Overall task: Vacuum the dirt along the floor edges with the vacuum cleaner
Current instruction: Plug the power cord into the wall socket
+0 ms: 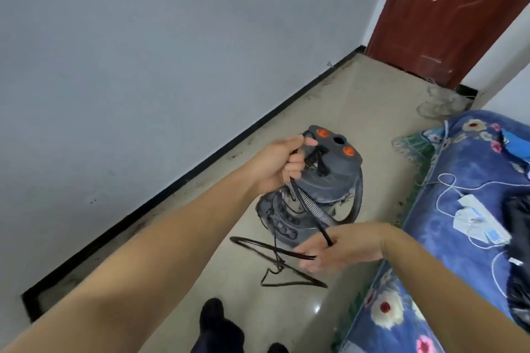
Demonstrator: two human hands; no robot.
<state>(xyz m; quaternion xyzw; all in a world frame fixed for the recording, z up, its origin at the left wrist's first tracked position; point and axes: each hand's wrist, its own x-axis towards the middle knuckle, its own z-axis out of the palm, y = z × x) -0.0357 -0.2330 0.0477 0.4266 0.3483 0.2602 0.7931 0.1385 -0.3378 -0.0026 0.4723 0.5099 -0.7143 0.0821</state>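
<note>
A grey canister vacuum cleaner with two orange knobs on its lid stands on the beige floor between the wall and a bed. My left hand is closed around a bunch of black power cord at the vacuum's top handle. My right hand holds a stretch of the same black cord, which runs up to the left hand. More cord loops loosely on the floor in front of the vacuum. A striped hose shows beside the canister. Dark dirt lies along the black baseboard.
A bed with a blue floral cover fills the right side, with white cables and a small device on it. A red-brown door stands at the far end, with crumpled cloth on the floor near it. My dark-trousered legs are at the bottom.
</note>
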